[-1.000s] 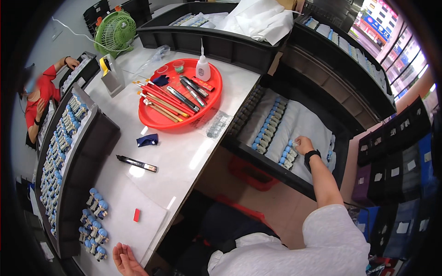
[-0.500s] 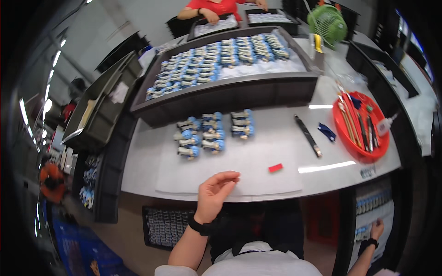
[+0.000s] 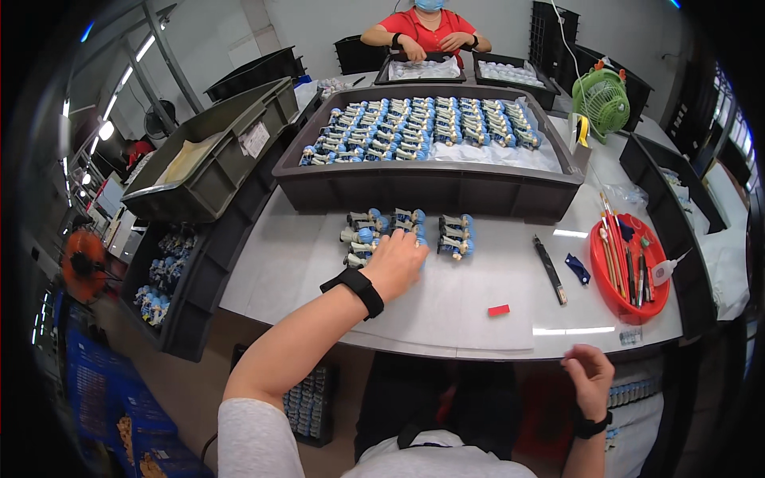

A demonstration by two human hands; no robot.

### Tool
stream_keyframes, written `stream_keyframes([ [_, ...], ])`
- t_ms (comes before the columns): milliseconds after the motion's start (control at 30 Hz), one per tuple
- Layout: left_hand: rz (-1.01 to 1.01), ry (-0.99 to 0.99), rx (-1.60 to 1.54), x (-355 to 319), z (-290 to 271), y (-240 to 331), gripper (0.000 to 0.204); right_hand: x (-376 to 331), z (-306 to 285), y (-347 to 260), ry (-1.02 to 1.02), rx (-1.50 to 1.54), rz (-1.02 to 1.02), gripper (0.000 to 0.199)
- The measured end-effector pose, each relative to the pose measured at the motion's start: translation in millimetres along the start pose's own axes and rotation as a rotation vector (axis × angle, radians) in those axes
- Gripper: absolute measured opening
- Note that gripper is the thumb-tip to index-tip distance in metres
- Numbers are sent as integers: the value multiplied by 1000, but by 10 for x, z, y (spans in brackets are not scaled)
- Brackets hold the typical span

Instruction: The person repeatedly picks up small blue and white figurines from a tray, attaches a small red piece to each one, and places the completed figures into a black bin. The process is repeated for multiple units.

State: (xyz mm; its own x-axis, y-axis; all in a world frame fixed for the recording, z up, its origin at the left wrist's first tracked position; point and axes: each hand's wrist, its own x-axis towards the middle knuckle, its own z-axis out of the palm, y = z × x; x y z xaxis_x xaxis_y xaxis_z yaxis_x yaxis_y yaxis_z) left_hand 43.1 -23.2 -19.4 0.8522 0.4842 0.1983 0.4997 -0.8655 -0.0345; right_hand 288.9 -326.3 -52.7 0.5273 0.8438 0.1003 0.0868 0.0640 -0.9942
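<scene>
Figurines (image 3: 457, 237) lie in rows just before the large tray (image 3: 430, 191). The left hand (image 3: 397, 264) curls over some, its hold hidden; the right hand (image 3: 590, 379), farther from the tray, is half-curled, any hold unclear. A light pinch should spare neighbouring ones.

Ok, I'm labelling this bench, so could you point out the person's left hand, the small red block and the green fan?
Left hand (image 3: 397, 268): head view, on the back of the hand.
Red block (image 3: 499, 310): head view, on its upper face.
Green fan (image 3: 603, 102): head view, on its round grille.
</scene>
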Motion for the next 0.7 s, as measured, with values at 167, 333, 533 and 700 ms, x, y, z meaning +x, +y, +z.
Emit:
stream_keyframes([
  [167,-63,27,-426,-74,-240,128,27,94,657,-17,-185,102,-45,20],
  [333,-427,-23,-1704,-416,-300,456,28,366,1242,-39,-276,192,-47,22],
  [533,-605,160,-2019,-574,99,651,30,574,1646,15,-430,147,-55,27],
  [700,-593,213,-2139,-582,273,667,30,548,1681,98,-442,173,-27,31],
])
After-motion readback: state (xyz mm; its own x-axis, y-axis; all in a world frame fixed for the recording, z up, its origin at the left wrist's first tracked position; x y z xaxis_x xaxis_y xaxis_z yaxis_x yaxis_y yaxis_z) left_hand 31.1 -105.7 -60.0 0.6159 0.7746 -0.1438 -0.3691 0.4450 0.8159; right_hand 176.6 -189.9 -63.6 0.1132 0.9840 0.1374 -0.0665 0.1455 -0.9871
